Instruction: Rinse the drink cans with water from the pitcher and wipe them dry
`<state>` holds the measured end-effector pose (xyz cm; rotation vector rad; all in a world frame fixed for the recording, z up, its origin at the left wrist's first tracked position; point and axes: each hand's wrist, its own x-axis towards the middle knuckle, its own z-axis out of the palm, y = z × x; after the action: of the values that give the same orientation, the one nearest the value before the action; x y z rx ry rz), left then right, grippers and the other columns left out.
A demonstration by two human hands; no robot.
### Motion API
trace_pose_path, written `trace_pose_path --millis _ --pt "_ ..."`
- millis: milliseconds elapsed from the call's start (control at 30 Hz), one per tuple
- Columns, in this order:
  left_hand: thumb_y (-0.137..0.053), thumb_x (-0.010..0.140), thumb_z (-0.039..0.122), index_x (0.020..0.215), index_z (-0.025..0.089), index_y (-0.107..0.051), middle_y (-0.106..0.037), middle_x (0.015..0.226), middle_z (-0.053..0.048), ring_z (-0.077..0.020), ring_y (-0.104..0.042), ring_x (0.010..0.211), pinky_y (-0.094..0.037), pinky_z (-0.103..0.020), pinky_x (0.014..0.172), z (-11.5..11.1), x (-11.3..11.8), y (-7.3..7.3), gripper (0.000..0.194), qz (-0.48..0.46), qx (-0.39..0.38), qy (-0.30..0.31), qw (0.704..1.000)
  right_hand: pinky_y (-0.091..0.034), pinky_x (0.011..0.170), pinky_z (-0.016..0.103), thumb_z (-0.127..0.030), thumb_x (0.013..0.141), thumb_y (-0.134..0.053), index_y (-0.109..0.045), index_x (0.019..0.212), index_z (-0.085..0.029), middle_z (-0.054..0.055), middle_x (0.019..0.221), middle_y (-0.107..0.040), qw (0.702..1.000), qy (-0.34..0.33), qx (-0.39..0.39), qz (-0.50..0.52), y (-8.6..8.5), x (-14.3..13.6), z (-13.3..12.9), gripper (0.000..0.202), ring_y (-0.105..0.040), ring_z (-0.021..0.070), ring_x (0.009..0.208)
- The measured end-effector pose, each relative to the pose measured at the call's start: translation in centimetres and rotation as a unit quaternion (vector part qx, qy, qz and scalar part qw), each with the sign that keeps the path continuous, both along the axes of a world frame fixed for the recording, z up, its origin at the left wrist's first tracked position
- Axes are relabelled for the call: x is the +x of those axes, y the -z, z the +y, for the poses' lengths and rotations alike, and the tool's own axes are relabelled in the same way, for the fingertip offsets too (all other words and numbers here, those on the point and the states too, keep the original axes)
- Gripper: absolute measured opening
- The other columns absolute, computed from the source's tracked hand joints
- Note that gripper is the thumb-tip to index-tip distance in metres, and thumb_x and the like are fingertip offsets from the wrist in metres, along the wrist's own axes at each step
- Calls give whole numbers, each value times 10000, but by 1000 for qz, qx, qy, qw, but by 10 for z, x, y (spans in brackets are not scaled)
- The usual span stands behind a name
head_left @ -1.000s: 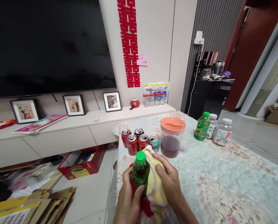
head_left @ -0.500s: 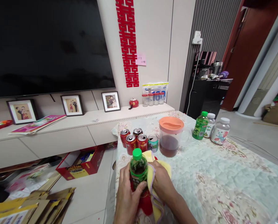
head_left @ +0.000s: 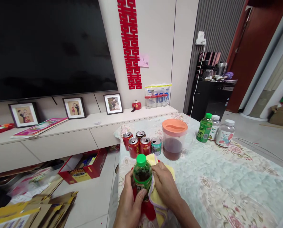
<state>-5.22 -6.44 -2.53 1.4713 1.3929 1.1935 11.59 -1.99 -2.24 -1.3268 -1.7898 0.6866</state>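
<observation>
A green-capped bottle with dark contents (head_left: 142, 173) stands upright in my left hand (head_left: 131, 202), whose fingers wrap its left side with the thumb across the front. My right hand (head_left: 165, 186) is closed on a yellow cloth with a purple edge (head_left: 157, 198) and presses it against the bottle's right side. Something red (head_left: 149, 209) lies beneath the bottle, partly hidden by my hands. Just beyond are several red cans (head_left: 133, 147), a teal can (head_left: 156, 146) and a clear pitcher with an orange lid (head_left: 174, 139).
The flowered tablecloth (head_left: 227, 177) holds another green bottle (head_left: 204, 128) and two white-capped jars (head_left: 225, 133) at the right. Behind is a low white cabinet (head_left: 60, 136) with picture frames. On the floor at left are a red box (head_left: 93, 167) and flattened cardboard (head_left: 43, 207).
The bottle in my left hand sits slightly lower and further right in view. My right hand and the cloth have shifted slightly against its side.
</observation>
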Motion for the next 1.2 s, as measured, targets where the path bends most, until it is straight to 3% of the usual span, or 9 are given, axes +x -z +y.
trace_pose_path --millis 167,267,367,500,600,667,733,933,1200 --pt "-629 927 363 1507 197 -370 -557 1537 -174 -321 -572 1402 -433 -504 1196 -2 1 2 656 -23 4 26 999 -496 927 293 -241 977 -558 -769 1044 -230 58 1045 -679 966 -15 71 249 -5 8 -1 222 -655 198 1025" --pt "-638 937 419 1568 222 -312 -461 1630 -170 -320 -508 1471 -418 -502 1221 -1 1 5 736 -18 34 30 999 -501 970 294 -288 987 -599 -758 1174 -276 54 1165 -655 944 -30 116 309 -8 8 -7 245 -644 199 1116" --pt "-669 918 442 1582 256 -336 -399 1678 -145 -333 -433 1527 -375 -527 1251 -2 4 7 766 18 68 12 997 -492 999 293 -275 961 -647 -725 1303 -300 55 1190 -619 946 -33 173 273 -10 6 -12 351 -634 194 1135" --pt "-691 896 407 1546 256 -390 -468 1630 -144 -326 -494 1485 -428 -522 1215 -2 9 5 732 23 61 -13 998 -502 905 254 -254 1007 -573 -750 1257 -270 51 1079 -614 955 -9 201 217 -10 1 -11 307 -642 163 1023" --pt "-719 856 365 1502 253 -419 -513 1588 -143 -325 -546 1436 -440 -533 1200 -1 12 4 721 16 48 -21 998 -490 826 243 -264 1053 -464 -763 1013 -211 46 957 -619 964 22 178 198 -7 0 -6 306 -633 152 913" --pt "-723 830 368 1474 238 -428 -538 1557 -157 -338 -573 1405 -440 -557 1192 0 14 3 720 12 43 -41 998 -476 767 242 -269 1052 -435 -677 805 -197 34 856 -605 971 25 150 182 -4 0 -2 353 -612 149 822" --pt "-707 821 386 1461 219 -414 -548 1535 -177 -348 -593 1378 -449 -576 1176 1 15 3 723 7 34 -54 998 -460 724 246 -248 1024 -438 -590 716 -202 29 803 -591 982 11 113 153 1 1 1 347 -586 152 770" --pt "-667 836 407 1464 208 -346 -536 1535 -196 -341 -595 1371 -423 -587 1185 0 15 6 732 32 27 -59 997 -434 722 264 -142 907 -447 -606 736 -192 56 820 -607 999 -20 22 13 11 4 6 238 -599 187 821" --pt "-604 887 386 1505 213 -308 -492 1586 -186 -313 -535 1445 -394 -532 1217 -8 21 -5 707 10 33 -47 998 -389 675 264 -32 742 -496 -621 761 -192 46 856 -581 998 -15 28 -62 20 6 6 204 -557 178 764"
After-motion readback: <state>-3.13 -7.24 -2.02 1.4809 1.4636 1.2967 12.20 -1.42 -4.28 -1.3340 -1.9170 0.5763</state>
